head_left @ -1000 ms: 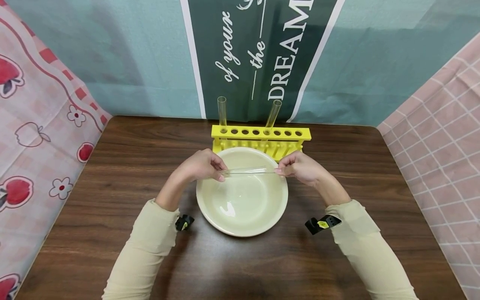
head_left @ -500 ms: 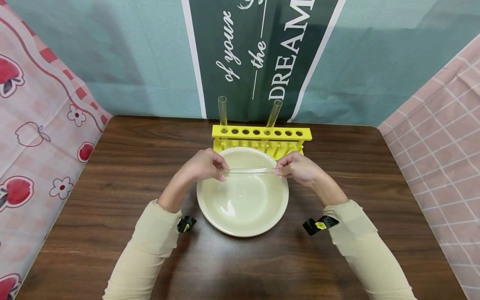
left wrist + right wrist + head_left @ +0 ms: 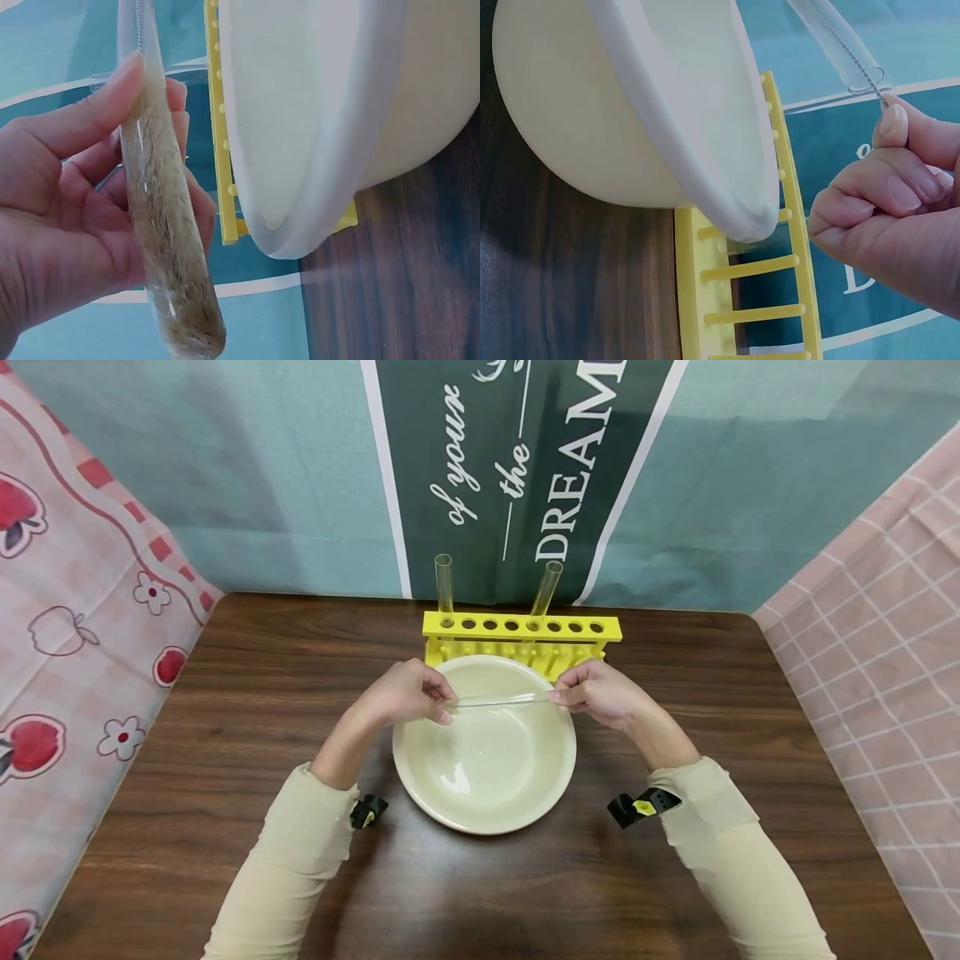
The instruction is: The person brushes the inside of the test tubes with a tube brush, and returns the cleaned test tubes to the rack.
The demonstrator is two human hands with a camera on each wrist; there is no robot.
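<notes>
My left hand [image 3: 408, 693] holds a clear glass test tube [image 3: 161, 202] level over the basin, thumb on one side and fingers round the other. Inside its closed end sit the pale brown bristles of a test tube brush [image 3: 176, 255]. The brush's twisted wire [image 3: 857, 64] comes out of the tube's mouth, where my right hand [image 3: 600, 693] pinches it between thumb and forefinger. Below both hands stands a cream basin [image 3: 483, 827], its inside shiny. In the head view the left fingers hide the tube's closed end.
Behind the basin stands a yellow test tube rack [image 3: 522, 625]. One test tube [image 3: 445, 587] rises upright at its left; a second test tube [image 3: 548, 589] leans near the middle. The brown wooden table [image 3: 480, 893] ends at a hanging teal cloth [image 3: 300, 485].
Both hands stay almost in place over the basin. My right hand, on the brush wire, shifts slightly left, then back a little; the tube remains in my left hand.
</notes>
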